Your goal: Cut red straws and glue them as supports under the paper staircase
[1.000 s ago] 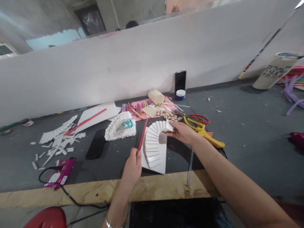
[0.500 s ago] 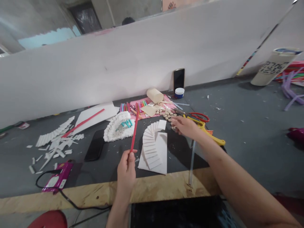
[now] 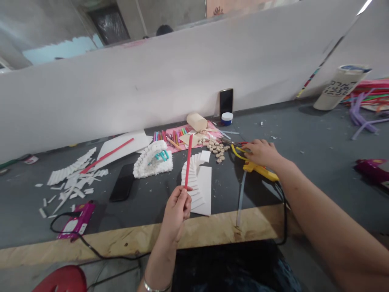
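1. The left hand was closed around the lower end of a thin, flat red strip, which pointed upward, away from the person.
2. The strip crossed in front of a curved, fan-like row of overlapping white rectangular pieces, which lay near the front edge of the dark grey surface, partly over a flat white board.
3. The right hand reached over the yellow handles of scissors and the yellow plastic glue gun; its fingers were bent, but whether they gripped anything could not be told.
4. A translucent stick ran from near the glue gun towards the wooden front edge.
5. Small beige pebbles lay loose between the white row and the scissors.
6. Left of the row stood a white, rough-textured arched model with turquoise pieces, just beside a black phone lying flat.
7. Farther left, white strips were scattered in a heap.
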### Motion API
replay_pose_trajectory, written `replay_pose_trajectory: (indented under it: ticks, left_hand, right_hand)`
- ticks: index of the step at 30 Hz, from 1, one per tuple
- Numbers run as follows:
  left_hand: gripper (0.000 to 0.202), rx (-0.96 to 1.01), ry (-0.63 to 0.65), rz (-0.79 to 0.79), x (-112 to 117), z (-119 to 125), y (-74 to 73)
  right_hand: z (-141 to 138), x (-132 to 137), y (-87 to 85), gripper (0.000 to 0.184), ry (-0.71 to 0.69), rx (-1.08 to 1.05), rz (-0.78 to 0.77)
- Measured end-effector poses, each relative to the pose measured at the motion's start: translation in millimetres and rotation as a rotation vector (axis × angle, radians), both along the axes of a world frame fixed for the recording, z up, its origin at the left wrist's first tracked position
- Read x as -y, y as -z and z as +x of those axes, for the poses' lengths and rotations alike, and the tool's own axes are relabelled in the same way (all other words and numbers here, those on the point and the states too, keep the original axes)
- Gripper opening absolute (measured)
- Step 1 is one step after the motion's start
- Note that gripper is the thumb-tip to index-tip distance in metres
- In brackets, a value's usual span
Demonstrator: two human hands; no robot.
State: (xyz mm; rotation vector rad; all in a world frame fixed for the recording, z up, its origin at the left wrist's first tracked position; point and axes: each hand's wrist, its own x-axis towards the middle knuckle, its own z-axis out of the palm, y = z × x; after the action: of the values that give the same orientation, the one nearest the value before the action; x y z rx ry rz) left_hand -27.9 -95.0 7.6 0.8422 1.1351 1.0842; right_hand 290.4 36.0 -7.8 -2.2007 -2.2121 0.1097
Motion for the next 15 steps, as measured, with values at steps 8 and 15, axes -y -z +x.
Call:
replay_pose_trajectory:
  ticks: [8,15]
  left_hand:
    - [0.043,-0.02,0.036,-0.022,6,7,-2.0]
    - [0.048,-0.04,0.009,-0.05,8,7,2.7]
  right_hand:
    - [-1,-29,-16.1,0.033,0.015,0.081,-0.107]
    - [2,-56,-31.6,0.026,-0.009,-0.054,-0.164]
